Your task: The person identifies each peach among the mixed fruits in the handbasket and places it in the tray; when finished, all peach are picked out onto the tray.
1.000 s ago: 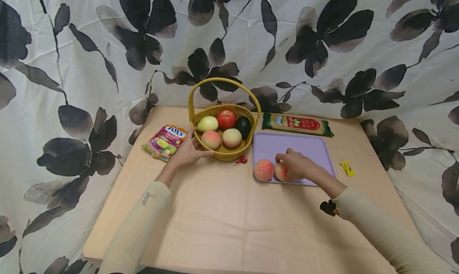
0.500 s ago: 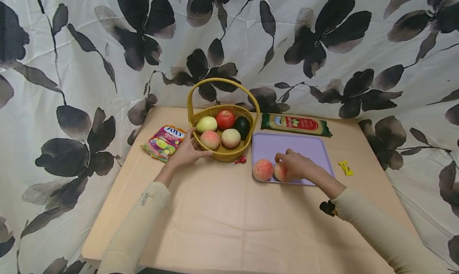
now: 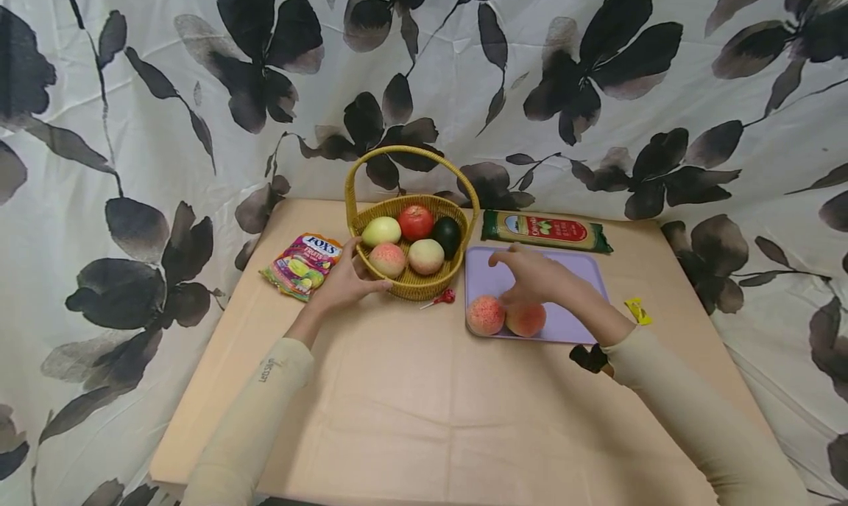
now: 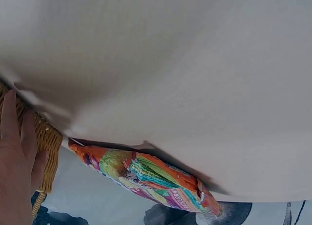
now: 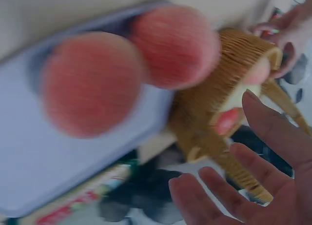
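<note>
A yellow wicker basket point(image 3: 414, 291) with a tall arched handle holds a tomato point(image 3: 417, 222), a dark green avocado-like fruit point(image 3: 447, 236), a pale green fruit point(image 3: 381, 230) and two peaches point(image 3: 387, 259). My left hand point(image 3: 346, 276) rests against the basket's left side, its fingers point(image 4: 10, 117) straight along the wicker. Two pink peaches point(image 3: 486, 315) sit side by side at the front of a lilac tray point(image 3: 570, 270). Just above them is my right hand point(image 3: 535, 276), fingers spread and holding nothing; the right wrist view shows its palm apart from both peaches.
Left of the basket lies a Fox's candy bag point(image 3: 303, 265). A red lollipop point(image 3: 445, 297) is on the table point(image 3: 411, 403) between basket and tray. Behind the tray stretches a green pasta-like packet point(image 3: 543, 230); a small yellow wrapped candy point(image 3: 637, 311) lies to its right.
My right hand has let go of the right-hand peach on the tray, opened, and moved up and slightly left. My left hand has stayed at the basket.
</note>
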`<action>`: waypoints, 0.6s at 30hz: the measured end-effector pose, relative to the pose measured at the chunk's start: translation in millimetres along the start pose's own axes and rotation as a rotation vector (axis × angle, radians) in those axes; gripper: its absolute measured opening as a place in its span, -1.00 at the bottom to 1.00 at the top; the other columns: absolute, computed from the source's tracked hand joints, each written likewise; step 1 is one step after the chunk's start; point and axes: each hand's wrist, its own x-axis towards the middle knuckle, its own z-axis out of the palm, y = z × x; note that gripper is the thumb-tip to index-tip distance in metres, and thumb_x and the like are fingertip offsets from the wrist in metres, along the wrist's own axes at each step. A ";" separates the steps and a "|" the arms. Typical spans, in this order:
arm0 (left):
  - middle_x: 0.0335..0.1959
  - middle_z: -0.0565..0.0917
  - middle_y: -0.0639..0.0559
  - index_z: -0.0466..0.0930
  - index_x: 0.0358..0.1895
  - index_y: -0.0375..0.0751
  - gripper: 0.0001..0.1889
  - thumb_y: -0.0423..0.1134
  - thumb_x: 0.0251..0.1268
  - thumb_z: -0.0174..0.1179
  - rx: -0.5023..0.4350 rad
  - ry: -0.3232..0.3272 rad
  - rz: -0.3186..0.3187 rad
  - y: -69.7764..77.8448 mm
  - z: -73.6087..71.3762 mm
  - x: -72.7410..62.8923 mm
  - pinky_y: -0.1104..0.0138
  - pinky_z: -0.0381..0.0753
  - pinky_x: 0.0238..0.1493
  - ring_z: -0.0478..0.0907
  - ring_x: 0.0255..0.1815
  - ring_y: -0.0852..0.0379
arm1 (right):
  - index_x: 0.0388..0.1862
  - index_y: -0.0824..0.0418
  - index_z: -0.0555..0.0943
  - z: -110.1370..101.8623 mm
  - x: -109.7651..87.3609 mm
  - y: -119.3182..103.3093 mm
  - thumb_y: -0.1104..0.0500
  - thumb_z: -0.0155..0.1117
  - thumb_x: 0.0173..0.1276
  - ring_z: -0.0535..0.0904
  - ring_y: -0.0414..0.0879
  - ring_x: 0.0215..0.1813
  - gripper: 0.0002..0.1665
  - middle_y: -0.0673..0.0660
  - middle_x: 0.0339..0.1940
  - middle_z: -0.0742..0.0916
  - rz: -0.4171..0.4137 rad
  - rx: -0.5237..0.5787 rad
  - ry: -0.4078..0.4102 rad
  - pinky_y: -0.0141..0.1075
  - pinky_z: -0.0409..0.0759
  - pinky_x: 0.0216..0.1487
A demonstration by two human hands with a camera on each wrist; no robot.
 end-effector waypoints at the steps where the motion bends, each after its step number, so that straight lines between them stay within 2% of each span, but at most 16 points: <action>1: 0.69 0.07 -0.24 -0.34 0.68 -0.08 0.31 -0.04 0.14 0.59 0.001 -0.002 0.002 0.0 -0.1 -0.1 -0.04 0.39 0.55 0.22 0.65 -0.18 | 0.33 0.10 0.56 -4.8 4.1 -6.7 0.09 0.65 0.19 0.59 0.22 0.21 -0.26 0.35 0.33 0.55 -0.028 0.001 0.013 0.15 0.72 0.08; 3: 0.69 0.07 -0.24 -0.33 0.69 -0.08 0.30 -0.05 0.14 0.59 -0.004 -0.001 0.005 -0.4 0.1 -0.2 -0.05 0.40 0.55 0.22 0.65 -0.18 | 0.32 0.15 0.58 -12.7 13.5 -20.2 0.09 0.66 0.18 0.62 0.19 0.19 -0.26 0.34 0.30 0.59 -0.094 -0.010 0.042 0.11 0.71 0.14; 7: 0.70 0.06 -0.24 -0.34 0.68 -0.09 0.30 -0.06 0.14 0.59 -0.004 0.002 0.009 -4.0 1.1 -1.2 -0.06 0.38 0.55 0.20 0.66 -0.18 | 0.31 0.17 0.59 -23.7 37.6 -49.3 0.09 0.64 0.20 0.62 0.16 0.15 -0.29 0.31 0.24 0.62 -0.177 -0.045 0.056 0.06 0.69 0.14; 12: 0.69 0.07 -0.25 -0.34 0.68 -0.10 0.29 -0.08 0.15 0.58 -0.011 0.000 0.020 -4.2 1.7 -1.1 -0.06 0.39 0.55 0.21 0.65 -0.16 | 0.38 0.19 0.56 -31.6 77.0 -79.9 0.11 0.59 0.26 0.55 0.15 0.24 -0.28 0.30 0.30 0.57 -0.237 -0.048 0.020 0.02 0.64 0.24; 18: 0.70 0.06 -0.20 -0.34 0.69 -0.03 0.31 -0.01 0.14 0.58 -0.012 -0.006 -0.002 -1.0 -1.1 0.3 -0.03 0.33 0.60 0.20 0.66 -0.10 | 0.39 0.17 0.55 -30.9 122.7 -101.2 0.15 0.58 0.24 0.50 0.12 0.30 -0.26 0.23 0.32 0.61 -0.315 -0.042 -0.026 -0.03 0.60 0.34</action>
